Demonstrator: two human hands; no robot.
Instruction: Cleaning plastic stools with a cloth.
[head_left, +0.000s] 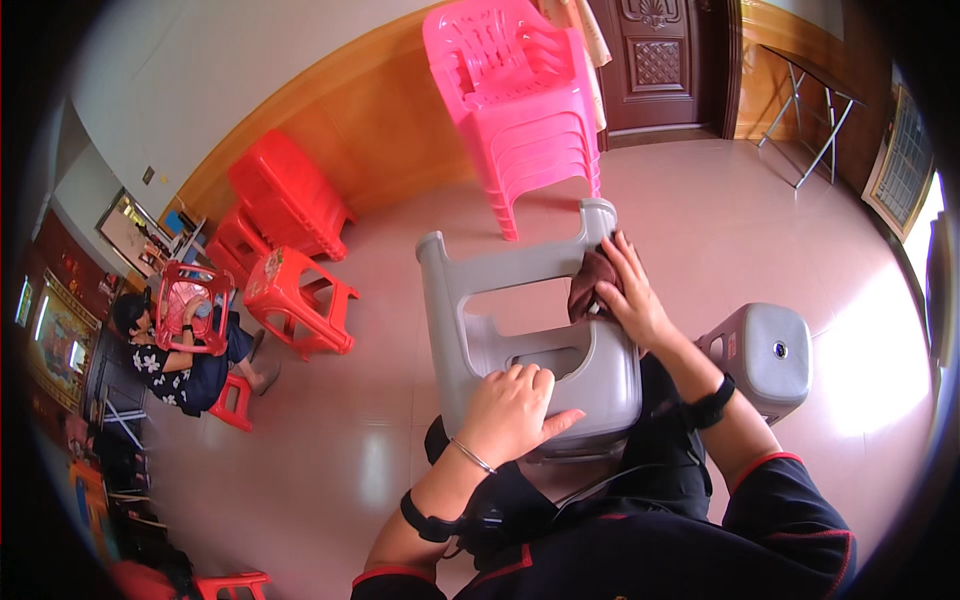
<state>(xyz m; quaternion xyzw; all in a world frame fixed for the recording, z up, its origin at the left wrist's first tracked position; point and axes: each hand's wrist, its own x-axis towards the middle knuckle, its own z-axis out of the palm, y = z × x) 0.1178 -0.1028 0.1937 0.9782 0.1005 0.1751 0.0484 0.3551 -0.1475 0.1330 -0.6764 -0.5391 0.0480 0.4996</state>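
Observation:
A grey plastic stool (442, 330) is tipped over in front of me at my knees, its legs pointing away. My left hand (511, 411) grips the edge of the cut-out in its side, fingers curled over and thumb out to the right. Against the stool's right-hand leg, my right hand (634, 292) presses a dark brown cloth (592, 283). Part of that cloth is hidden under the palm. A small whitish bit shows at the cloth's lower edge.
Another grey stool (776, 352) stands close on my right. Ahead rises a stack of pink plastic armchairs (532, 135). Red stools (300, 300) stand to the left, near a seated person (180, 367) holding a red stool frame (169, 307). A folding table (814, 75) is at the far right.

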